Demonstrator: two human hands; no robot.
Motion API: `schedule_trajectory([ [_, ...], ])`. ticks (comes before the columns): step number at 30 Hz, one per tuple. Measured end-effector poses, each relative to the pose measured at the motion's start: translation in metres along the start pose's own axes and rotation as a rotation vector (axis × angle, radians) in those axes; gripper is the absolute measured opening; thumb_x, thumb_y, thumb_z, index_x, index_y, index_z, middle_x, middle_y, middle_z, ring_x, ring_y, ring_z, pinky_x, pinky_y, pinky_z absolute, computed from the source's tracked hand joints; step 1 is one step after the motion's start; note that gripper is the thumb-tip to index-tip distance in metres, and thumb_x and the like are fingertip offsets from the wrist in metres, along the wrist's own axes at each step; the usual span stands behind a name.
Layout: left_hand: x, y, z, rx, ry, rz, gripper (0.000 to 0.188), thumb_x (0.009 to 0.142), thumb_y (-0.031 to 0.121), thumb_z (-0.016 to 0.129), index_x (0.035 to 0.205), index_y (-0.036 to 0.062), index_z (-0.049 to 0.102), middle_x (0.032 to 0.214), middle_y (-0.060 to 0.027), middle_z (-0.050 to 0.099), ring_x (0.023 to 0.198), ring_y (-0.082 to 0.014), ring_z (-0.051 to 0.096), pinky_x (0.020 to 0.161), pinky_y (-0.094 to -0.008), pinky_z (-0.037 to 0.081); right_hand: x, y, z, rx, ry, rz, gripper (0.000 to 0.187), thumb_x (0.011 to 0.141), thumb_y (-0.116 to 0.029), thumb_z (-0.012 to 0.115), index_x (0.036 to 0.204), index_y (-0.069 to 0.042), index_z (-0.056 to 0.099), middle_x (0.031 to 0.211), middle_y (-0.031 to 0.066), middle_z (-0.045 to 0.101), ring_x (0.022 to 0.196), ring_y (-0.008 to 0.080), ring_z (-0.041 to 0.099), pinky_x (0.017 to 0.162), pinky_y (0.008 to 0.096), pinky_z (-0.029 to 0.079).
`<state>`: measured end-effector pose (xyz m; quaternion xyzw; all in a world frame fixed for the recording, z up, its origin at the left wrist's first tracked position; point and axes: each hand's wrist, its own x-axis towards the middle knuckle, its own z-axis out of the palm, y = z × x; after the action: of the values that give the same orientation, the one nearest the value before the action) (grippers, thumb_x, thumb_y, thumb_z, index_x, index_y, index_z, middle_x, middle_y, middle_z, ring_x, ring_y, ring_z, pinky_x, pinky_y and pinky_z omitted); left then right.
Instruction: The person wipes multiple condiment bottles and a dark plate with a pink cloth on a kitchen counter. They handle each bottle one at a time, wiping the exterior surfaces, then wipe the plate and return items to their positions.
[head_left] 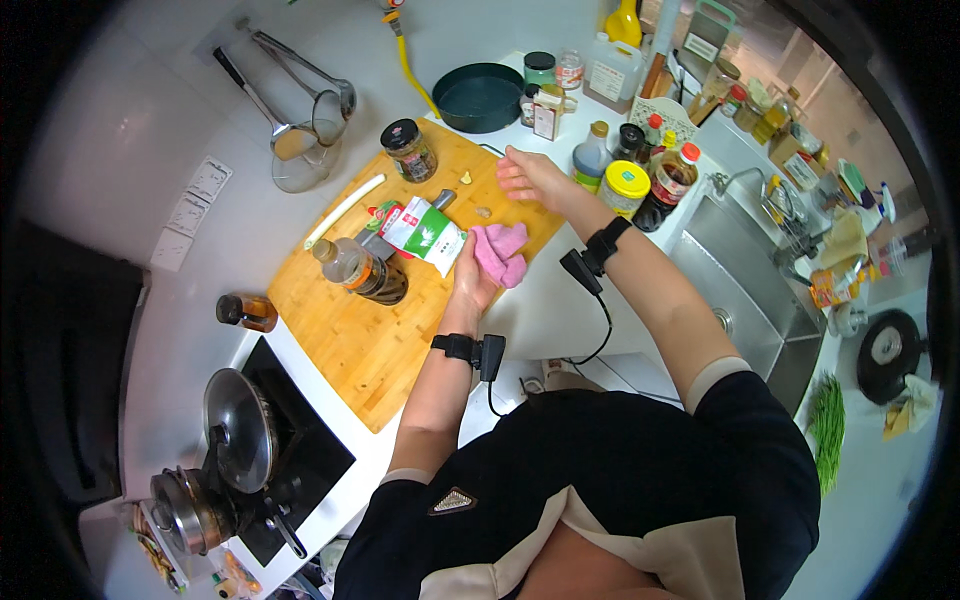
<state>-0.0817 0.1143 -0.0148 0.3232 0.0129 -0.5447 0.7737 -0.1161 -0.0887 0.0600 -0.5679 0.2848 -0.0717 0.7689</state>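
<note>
My left hand is closed on a bunched pink cloth over the near right part of the wooden cutting board. Cloth covers most of its fingers. Beside its thumb lies a white and green packet, on top of a red one and a flat metal blade. My right hand hovers at the board's far right edge, with its fingers stretched out and nothing in it. Left of the packet stands a bottle of dark liquid. A dark-lidded jar and a white scallion stalk are farther back.
A dark round pan sits behind the board. Sauce bottles and a yellow-lidded jar crowd the counter near my right forearm, beside a steel sink. A lidded pan occupies the black cooktop at lower left.
</note>
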Motion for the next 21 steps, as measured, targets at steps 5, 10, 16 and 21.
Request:
schedule_trajectory([
  [5,0.014,0.021,0.001,-0.018,-0.005,0.066,0.052,0.105,0.048,0.037,0.138,0.0103,0.049,0.134,-0.0095,0.060,0.124,-0.0262,0.057,0.105,-0.0427,0.045,0.094,0.004,-0.011,0.184,0.033,0.093,0.046,0.102,-0.044,0.050,0.122,-0.003,0.058,0.120,0.0123,0.064,0.110,0.0232,0.062,0.090,0.0403,0.054],
  [10,0.020,0.025,0.003,0.017,0.125,0.060,0.050,0.104,0.047,0.042,0.138,0.0109,0.050,0.133,-0.0091,0.061,0.123,-0.0262,0.058,0.106,-0.0419,0.044,0.177,0.014,-0.028,0.301,0.108,0.112,0.054,0.098,-0.042,0.059,0.131,0.000,0.050,0.133,0.0211,0.054,0.115,0.0312,0.060,0.090,0.0469,0.055],
  [16,0.005,0.022,0.000,-0.019,0.213,0.063,0.052,0.105,0.046,0.041,0.140,0.0086,0.047,0.137,-0.0096,0.058,0.127,-0.0260,0.054,0.111,-0.0414,0.039,0.248,0.015,-0.024,0.467,0.305,0.183,0.080,0.087,-0.051,0.070,0.141,0.000,0.041,0.136,0.0273,0.047,0.115,0.0358,0.061,0.086,0.0491,0.058],
  [21,-0.009,0.023,-0.007,-0.026,0.330,0.103,0.053,0.105,0.046,0.039,0.142,0.0088,0.045,0.138,-0.0088,0.056,0.127,-0.0254,0.053,0.112,-0.0419,0.038,0.282,0.015,-0.026,0.459,0.339,0.226,0.069,0.092,-0.042,0.065,0.139,0.002,0.041,0.130,0.0285,0.049,0.103,0.0364,0.067,0.075,0.0459,0.063],
])
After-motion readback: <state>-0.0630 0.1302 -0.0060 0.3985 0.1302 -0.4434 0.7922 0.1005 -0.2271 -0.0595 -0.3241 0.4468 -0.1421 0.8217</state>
